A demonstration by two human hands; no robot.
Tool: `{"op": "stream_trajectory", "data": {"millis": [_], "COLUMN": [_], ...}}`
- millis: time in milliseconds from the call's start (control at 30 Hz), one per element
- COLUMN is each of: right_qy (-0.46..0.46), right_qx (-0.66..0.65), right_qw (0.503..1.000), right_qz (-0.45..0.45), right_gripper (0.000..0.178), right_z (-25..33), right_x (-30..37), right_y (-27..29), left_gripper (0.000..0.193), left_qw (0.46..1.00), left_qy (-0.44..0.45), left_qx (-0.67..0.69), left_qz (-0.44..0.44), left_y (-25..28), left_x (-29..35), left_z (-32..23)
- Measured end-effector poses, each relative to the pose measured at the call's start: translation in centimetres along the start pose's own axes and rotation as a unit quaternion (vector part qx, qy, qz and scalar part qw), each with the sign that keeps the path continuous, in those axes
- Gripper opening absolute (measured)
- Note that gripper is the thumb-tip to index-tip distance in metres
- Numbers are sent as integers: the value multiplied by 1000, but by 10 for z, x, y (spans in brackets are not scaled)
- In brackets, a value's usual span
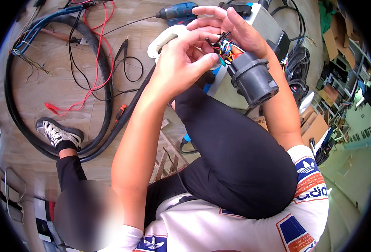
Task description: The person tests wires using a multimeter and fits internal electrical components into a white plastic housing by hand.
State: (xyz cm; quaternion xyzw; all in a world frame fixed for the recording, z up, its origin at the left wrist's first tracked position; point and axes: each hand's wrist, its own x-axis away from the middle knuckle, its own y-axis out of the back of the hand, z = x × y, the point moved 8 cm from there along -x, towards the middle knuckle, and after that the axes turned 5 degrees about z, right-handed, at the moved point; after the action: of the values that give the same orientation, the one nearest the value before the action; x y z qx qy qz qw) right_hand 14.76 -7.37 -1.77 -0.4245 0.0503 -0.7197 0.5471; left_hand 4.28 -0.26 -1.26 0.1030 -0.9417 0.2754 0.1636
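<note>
A black round multi-pin connector [252, 80] hangs tilted beside my right wrist, and its pin face points down and toward me. Out of its back comes a bunch of coloured wires [225, 48], between my two hands. My right hand [242, 31] is open behind the wires, fingers stretched to the left and palm near the connector. On the left of the wires, my left hand [183, 63] has loosely bent fingers, with the thumb apart from them. A white curved handle housing [166, 40] shows behind my left hand; part of it is hidden.
A thick black cable [107, 71] loops over the tiled floor. Inside the loop lie red test leads [95, 86] and black leads [124, 50]. A blue power drill [177, 12] and an orange screwdriver [121, 111] lie nearby. Cartons [336, 38] stand at the right.
</note>
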Motion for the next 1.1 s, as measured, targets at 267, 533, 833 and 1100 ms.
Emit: {"op": "stream_trajectory", "data": {"millis": [267, 533, 833, 1100], "right_qy": [18, 8, -42, -27], "right_qx": [-132, 114, 117, 122], "right_qw": [990, 993, 992, 986], "right_qz": [53, -14, 24, 107], "right_gripper": [62, 49, 53, 77], "right_z": [1, 9, 9, 18], "right_x": [0, 6, 12, 26], "right_y": [-9, 0, -3, -6], "left_gripper": [30, 25, 52, 73], "left_qw": [991, 994, 956, 945], "left_qy": [48, -44, -193, -221], "left_qx": [-117, -36, -188, -225], "left_qz": [47, -90, -119, -87], "left_y": [-3, -19, -66, -74], "left_x": [-15, 27, 50, 46], "left_z": [-8, 2, -11, -7]}}
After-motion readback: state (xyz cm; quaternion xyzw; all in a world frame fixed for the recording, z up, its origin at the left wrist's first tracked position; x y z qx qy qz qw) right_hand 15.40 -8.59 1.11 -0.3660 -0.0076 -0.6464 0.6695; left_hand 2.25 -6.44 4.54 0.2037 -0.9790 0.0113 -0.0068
